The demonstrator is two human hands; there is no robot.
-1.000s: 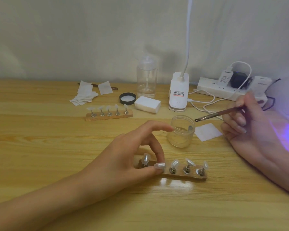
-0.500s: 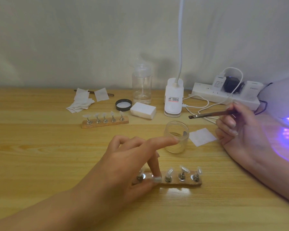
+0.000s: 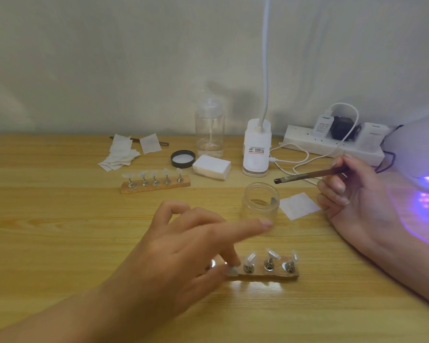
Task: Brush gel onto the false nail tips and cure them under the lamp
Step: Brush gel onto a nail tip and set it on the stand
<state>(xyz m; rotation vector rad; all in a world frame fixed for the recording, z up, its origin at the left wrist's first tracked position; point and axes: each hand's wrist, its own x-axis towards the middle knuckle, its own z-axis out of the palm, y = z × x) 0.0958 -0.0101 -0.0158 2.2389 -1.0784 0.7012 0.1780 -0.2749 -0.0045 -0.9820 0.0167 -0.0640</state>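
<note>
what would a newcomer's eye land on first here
The purple glow spilling from the white domed curing lamp at the right edge of the pale wooden table stands out most. At front centre, the left hand pinches the near wooden strip of clear false nail tips on metal stands. The right hand holds a thin brown brush up beside the small clear jar.

Printed label [image 3: 256, 150], red and black, on white desk-lamp base [image 3: 255, 164]: illegible. Charger plug [image 3: 322, 126] and white adapter [image 3: 374, 136], right of the lamp base: print unreadable.
</note>
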